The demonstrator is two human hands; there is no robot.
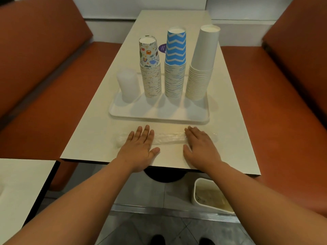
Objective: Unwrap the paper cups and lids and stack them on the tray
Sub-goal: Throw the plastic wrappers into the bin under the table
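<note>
Three cup stacks are seen upturned on the tray point(159, 115): the patterned stack point(151, 75), the blue zigzag stack point(175, 68) and the plain white stack point(201, 68), with the lids point(127, 84) at their left, kept in a row, likely for stability. Just before the tray, an empty clear wrapper point(168, 138) is pinned flat on the table point(88, 138) by the left hand point(139, 145) and right hand point(200, 144), fingers straight, nothing grasped. Smoothing it down appears intended, the stacking judged nearly complete.

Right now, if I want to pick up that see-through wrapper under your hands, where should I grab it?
Probably pinch the clear plastic wrapper at the bare stretch between the left hand and right hand, coming from above. It lies flat and limp on the table, so a fingertip pinch suits it.
</note>
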